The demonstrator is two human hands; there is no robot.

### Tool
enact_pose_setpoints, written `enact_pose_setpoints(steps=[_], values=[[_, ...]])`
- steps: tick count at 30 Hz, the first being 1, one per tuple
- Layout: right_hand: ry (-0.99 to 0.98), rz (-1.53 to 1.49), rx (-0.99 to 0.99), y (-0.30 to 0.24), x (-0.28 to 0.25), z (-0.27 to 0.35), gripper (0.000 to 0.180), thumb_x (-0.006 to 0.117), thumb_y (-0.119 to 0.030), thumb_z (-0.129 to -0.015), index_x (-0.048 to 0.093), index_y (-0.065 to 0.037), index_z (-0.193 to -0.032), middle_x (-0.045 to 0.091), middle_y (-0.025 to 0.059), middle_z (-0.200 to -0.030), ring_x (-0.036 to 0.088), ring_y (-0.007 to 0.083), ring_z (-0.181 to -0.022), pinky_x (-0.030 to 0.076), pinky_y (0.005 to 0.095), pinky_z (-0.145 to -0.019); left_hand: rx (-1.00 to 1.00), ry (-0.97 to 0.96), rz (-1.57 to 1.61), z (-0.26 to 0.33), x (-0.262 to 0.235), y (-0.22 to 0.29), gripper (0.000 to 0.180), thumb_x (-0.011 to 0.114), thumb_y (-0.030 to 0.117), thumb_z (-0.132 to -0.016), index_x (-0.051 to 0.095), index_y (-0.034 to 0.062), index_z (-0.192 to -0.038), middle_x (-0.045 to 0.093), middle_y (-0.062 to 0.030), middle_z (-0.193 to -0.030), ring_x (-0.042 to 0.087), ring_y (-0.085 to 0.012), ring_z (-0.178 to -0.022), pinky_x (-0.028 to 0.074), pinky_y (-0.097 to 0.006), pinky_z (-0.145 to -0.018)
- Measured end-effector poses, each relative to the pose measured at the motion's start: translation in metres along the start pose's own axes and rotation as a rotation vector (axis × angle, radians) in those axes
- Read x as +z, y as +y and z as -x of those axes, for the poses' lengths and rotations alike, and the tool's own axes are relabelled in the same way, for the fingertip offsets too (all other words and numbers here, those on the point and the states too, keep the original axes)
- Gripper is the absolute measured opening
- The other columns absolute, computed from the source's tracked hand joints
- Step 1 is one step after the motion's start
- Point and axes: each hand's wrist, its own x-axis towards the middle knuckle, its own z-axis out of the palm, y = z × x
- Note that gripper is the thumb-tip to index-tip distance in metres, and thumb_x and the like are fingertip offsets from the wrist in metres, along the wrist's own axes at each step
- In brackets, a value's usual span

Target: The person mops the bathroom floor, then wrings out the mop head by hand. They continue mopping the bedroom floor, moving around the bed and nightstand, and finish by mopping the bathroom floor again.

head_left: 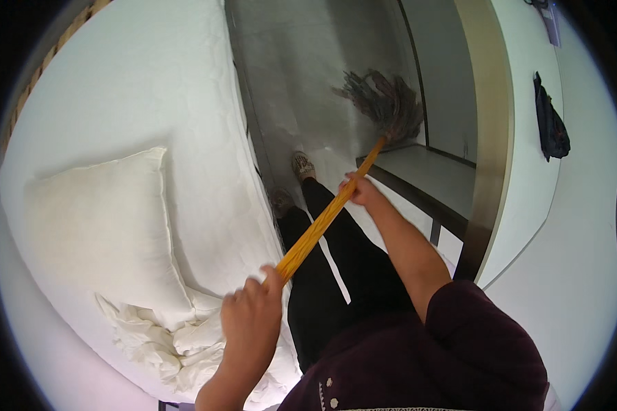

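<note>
I hold a mop by its yellow wooden handle [325, 218]. My left hand [252, 318] grips the handle's near end, close to my body. Farther down the shaft my right hand [360, 190] is closed around it. The grey stringy mop head [384, 103] rests on the shiny grey floor [301, 75], in the narrow strip between the bed and a low bench. My legs in black trousers and my two shoes [301, 166] stand under the handle.
A bed with a white cover [151, 89] fills the left side, with a cream pillow [99, 233] and a crumpled white sheet [164, 335] on it. A low dark-edged bench [432, 178] stands at the right. A dark bag [550, 123] hangs on the white wall.
</note>
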Motion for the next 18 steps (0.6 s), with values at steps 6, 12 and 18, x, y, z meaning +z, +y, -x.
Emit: enact_pose_setpoints(steps=[6,12,18], values=[[-0.232,0.168,0.257,0.119,0.058,0.065,0.029,0.058,-0.016,-0.091,0.043,0.0,-0.109,0.059,0.0213,-0.082,0.062,0.0405,-0.077,0.053,0.0594,-0.084,-0.236,-0.007,-0.097,0.142,-0.015,0.002,0.033,0.06,0.011,-0.086,0.059,0.009,-0.119,0.051,-0.0027,-0.071,0.052,-0.0173,-0.054,0.04,-0.031,-0.048],[-0.321,0.51,0.205,0.133,0.078,0.077,0.024,0.058,-0.018,-0.09,0.047,0.0,-0.102,0.052,0.0162,-0.081,0.061,0.0329,-0.071,0.057,0.0561,-0.072,-0.536,0.044,0.003,0.196,0.02,0.098,0.039,0.061,0.012,-0.087,0.06,0.013,-0.125,0.053,-0.0024,-0.072,0.051,-0.0157,-0.052,0.042,-0.029,-0.046],[-0.264,0.763,-0.095,0.061,0.125,0.053,0.022,0.059,-0.012,-0.088,0.049,0.002,-0.102,0.053,0.0138,-0.071,0.059,0.0272,-0.059,0.057,0.0461,-0.055,-0.704,0.139,0.274,0.121,0.09,0.157,0.035,0.058,0.008,-0.084,0.06,0.0022,-0.119,0.048,-0.0036,-0.066,0.055,-0.019,-0.051,0.039,-0.033,-0.046]])
